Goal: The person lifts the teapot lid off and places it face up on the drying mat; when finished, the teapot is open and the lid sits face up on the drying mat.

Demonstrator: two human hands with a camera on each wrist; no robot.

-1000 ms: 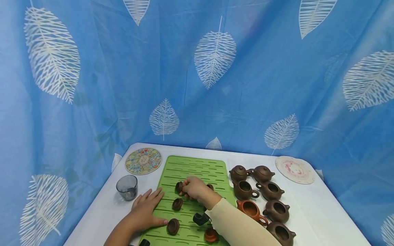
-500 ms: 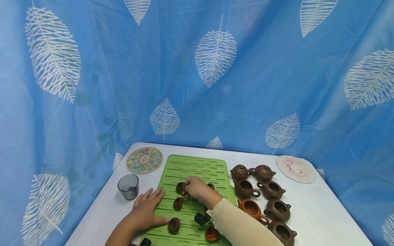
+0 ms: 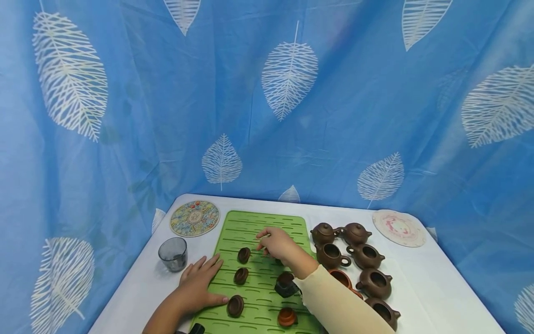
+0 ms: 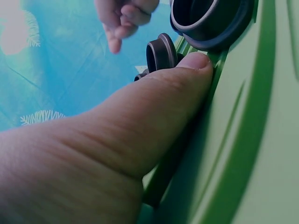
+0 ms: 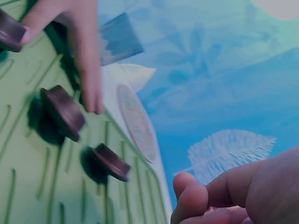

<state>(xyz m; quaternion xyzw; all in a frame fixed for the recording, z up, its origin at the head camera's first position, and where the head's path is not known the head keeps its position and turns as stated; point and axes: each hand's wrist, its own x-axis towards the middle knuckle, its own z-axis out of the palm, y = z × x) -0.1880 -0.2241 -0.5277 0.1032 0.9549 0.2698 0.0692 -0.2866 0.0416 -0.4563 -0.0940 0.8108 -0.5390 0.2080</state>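
My left hand (image 3: 200, 285) lies with spread fingers over the left edge of a green ridged mat (image 3: 263, 222). Its thumb tip is right at the nearest brown teapot lid (image 3: 235, 306); the left wrist view shows that lid (image 4: 229, 28) close up. Two more brown lids, a middle one (image 3: 240, 276) and a far one (image 3: 244, 255), stand in line beyond it. Above the mat, right of the far lid, hovers my right hand (image 3: 277, 243), fingers loosely bent around nothing. An orange lid (image 3: 286, 317) lies near the front, and a dark lid (image 3: 285, 278) is partly covered by the wrist camera.
Brown teapots stand in two columns right of the mat; the back two (image 3: 323, 234) wear lids, and several others (image 3: 377, 283) are lidless. My sleeve partly hides an orange teapot (image 3: 341, 277). A grey glass (image 3: 173, 255) and patterned disc (image 3: 194, 219) are left, a pale disc (image 3: 399, 228) back right.
My right hand has let go of the far brown lid, which stays on the mat, and has moved up and to the right. The left hand has not moved.
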